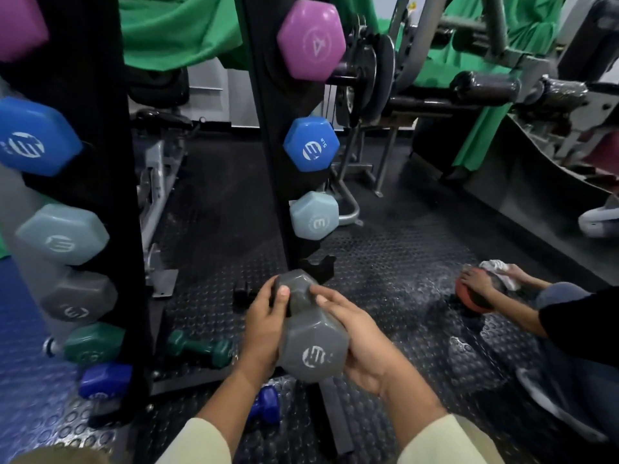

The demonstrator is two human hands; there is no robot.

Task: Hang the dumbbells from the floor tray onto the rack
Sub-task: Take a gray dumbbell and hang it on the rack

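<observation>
Both hands grasp 1 grey hexagonal rubber-coated dumbbell [310, 333]: the left hand [264, 324] curls around its far head and handle, the right hand [355, 339] cups the near head. Held lengthwise, it points at the empty black hook [318, 267] just beyond the fingers, likely for hanging.

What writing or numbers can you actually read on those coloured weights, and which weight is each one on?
"4": on the end of the purple dumbbell, top of the rack.
"5 LB": beside a round white logo on the blue dumbbell below it.
Round white logo, no readable words: on the grey dumbbell held by the left hand and right hand, and on the pale blue dumbbell.
Other markings are too blurred to read.
</observation>
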